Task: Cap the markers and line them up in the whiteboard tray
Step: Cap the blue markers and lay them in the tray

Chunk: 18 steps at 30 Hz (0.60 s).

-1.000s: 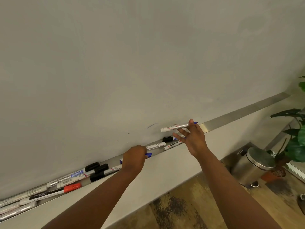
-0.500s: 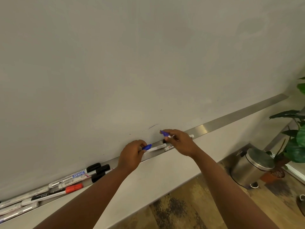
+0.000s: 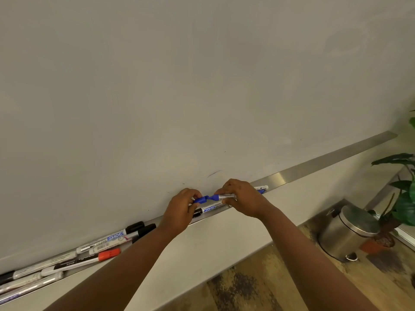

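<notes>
My left hand (image 3: 183, 209) pinches a blue cap (image 3: 200, 200) between thumb and fingers; my right hand (image 3: 241, 198) pinches the barrel of a blue marker (image 3: 224, 196), fingers closed round it. Cap mouth and the marker's blue nib end meet between the two hands, just above the whiteboard tray (image 3: 314, 163). Cannot tell whether the cap is seated or only touching.

In the tray directly below the hands: a black-capped marker (image 3: 210, 208), label facing up, lying along the tray. Just right of my right hand, another white marker (image 3: 261, 188) lies in the tray, partly hidden by the hand.

Further left in the tray, well apart from the hands: a loose cluster of markers, unaligned and overlapping. Two carry black caps (image 3: 140, 228); one has an orange-red cap (image 3: 109, 254). Several more white barrels lie at the far left edge, blurred.

Whiteboard (image 3: 179, 86) shows a short dark stroke above the hands. A steel pedal bin (image 3: 347, 232) and a potted plant (image 3: 402, 198) stand on the floor at right.
</notes>
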Tool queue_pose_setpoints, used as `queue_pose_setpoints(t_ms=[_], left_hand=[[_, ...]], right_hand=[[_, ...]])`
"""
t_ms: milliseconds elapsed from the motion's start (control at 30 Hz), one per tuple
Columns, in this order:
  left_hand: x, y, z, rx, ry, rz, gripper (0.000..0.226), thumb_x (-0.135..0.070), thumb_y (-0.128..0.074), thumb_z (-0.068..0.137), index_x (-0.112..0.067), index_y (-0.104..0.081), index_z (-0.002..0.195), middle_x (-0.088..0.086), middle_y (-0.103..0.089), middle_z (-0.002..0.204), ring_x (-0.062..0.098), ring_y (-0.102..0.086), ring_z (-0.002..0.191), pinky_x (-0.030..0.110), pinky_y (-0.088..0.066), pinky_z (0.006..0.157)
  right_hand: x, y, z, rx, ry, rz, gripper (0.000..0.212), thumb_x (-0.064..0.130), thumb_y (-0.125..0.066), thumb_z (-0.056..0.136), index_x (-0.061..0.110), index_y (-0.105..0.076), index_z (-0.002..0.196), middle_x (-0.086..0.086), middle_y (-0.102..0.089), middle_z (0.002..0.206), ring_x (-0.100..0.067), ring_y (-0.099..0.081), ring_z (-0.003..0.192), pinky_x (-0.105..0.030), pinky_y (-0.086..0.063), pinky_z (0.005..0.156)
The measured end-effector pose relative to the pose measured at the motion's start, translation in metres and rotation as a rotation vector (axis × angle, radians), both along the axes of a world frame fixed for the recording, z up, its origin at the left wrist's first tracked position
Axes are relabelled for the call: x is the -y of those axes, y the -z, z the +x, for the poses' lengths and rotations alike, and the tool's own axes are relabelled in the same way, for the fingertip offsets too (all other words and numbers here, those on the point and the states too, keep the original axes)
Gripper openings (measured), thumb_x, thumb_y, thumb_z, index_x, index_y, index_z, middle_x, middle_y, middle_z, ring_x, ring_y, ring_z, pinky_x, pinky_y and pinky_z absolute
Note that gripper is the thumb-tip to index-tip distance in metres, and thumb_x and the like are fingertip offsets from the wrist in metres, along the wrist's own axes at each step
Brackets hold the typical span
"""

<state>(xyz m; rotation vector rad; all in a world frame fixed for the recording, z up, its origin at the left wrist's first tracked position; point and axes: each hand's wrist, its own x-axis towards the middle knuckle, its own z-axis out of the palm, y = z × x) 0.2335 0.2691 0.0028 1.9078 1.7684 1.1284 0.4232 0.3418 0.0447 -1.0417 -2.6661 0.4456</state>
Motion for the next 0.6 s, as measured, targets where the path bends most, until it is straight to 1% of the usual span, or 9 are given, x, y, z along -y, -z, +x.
queue_pose_setpoints(t_ms=[67, 133, 300, 433, 500, 533, 567, 600], left_hand=[[0.001, 0.000, 0.000, -0.009, 0.009, 0.013, 0.018, 0.005, -0.056, 0.085, -0.004, -0.062, 0.100, 0.014, -0.063, 0.103, 0.012, -0.054, 0.081, 0.002, -0.042, 0.065], [0.002, -0.001, -0.001, -0.014, 0.019, 0.022, 0.018, 0.005, -0.055, 0.086, -0.004, -0.061, 0.100, 0.014, -0.063, 0.103, 0.010, -0.053, 0.081, -0.003, -0.040, 0.066], [0.003, -0.004, -0.004, -0.034, 0.065, 0.009, 0.019, 0.004, -0.057, 0.084, -0.005, -0.062, 0.100, 0.014, -0.063, 0.103, 0.009, -0.053, 0.081, -0.005, -0.040, 0.065], [0.004, -0.006, -0.005, 0.017, 0.087, -0.026, 0.021, 0.001, -0.059, 0.084, -0.006, -0.060, 0.105, 0.014, -0.062, 0.104, 0.009, -0.054, 0.083, -0.001, -0.044, 0.064], [0.005, -0.008, -0.004, 0.031, 0.110, -0.058, 0.027, -0.002, -0.061, 0.085, -0.006, -0.057, 0.111, 0.015, -0.061, 0.106, 0.011, -0.054, 0.088, 0.003, -0.045, 0.065], [0.006, -0.008, -0.004, 0.015, 0.123, -0.074, 0.029, -0.004, -0.061, 0.085, -0.005, -0.056, 0.114, 0.016, -0.060, 0.107, 0.013, -0.054, 0.090, 0.008, -0.046, 0.070], [0.006, -0.009, -0.004, -0.021, 0.135, -0.085, 0.029, -0.006, -0.060, 0.086, -0.004, -0.057, 0.115, 0.017, -0.060, 0.107, 0.017, -0.055, 0.092, 0.015, -0.046, 0.074], [0.006, -0.010, -0.004, -0.073, 0.148, -0.098, 0.026, -0.007, -0.058, 0.088, -0.004, -0.058, 0.114, 0.018, -0.061, 0.107, 0.021, -0.056, 0.094, 0.021, -0.044, 0.077]], right_hand=[[0.003, -0.002, -0.001, 0.061, -0.015, 0.019, 0.030, 0.018, -0.050, 0.092, 0.022, -0.059, 0.121, -0.010, -0.061, 0.113, -0.023, -0.055, 0.102, -0.031, -0.044, 0.085], [0.006, -0.003, -0.002, 0.083, -0.005, 0.020, 0.031, 0.021, -0.048, 0.093, 0.024, -0.057, 0.123, -0.010, -0.062, 0.116, -0.023, -0.055, 0.104, -0.034, -0.044, 0.087], [0.014, -0.004, -0.002, 0.051, 0.004, 0.047, 0.032, 0.025, -0.047, 0.094, 0.027, -0.053, 0.126, -0.009, -0.062, 0.115, -0.022, -0.056, 0.103, -0.033, -0.045, 0.084], [0.017, -0.006, -0.004, 0.058, -0.020, 0.072, 0.031, 0.026, -0.048, 0.093, 0.025, -0.056, 0.124, -0.008, -0.064, 0.114, -0.022, -0.057, 0.102, -0.030, -0.042, 0.079], [0.018, -0.008, -0.006, 0.069, -0.026, 0.078, 0.031, 0.027, -0.050, 0.092, 0.024, -0.056, 0.122, -0.007, -0.065, 0.115, -0.022, -0.058, 0.102, -0.030, -0.042, 0.081], [0.020, -0.009, -0.007, 0.066, -0.018, 0.077, 0.032, 0.028, -0.052, 0.091, 0.023, -0.057, 0.122, -0.006, -0.065, 0.116, -0.022, -0.059, 0.103, -0.030, -0.043, 0.084], [0.020, -0.011, -0.008, 0.052, -0.004, 0.069, 0.032, 0.028, -0.054, 0.090, 0.021, -0.058, 0.121, -0.006, -0.066, 0.116, -0.022, -0.059, 0.104, -0.031, -0.043, 0.085], [0.021, -0.011, -0.008, 0.033, 0.008, 0.059, 0.030, 0.028, -0.056, 0.089, 0.019, -0.059, 0.118, -0.006, -0.067, 0.115, -0.022, -0.060, 0.103, -0.030, -0.043, 0.085]])
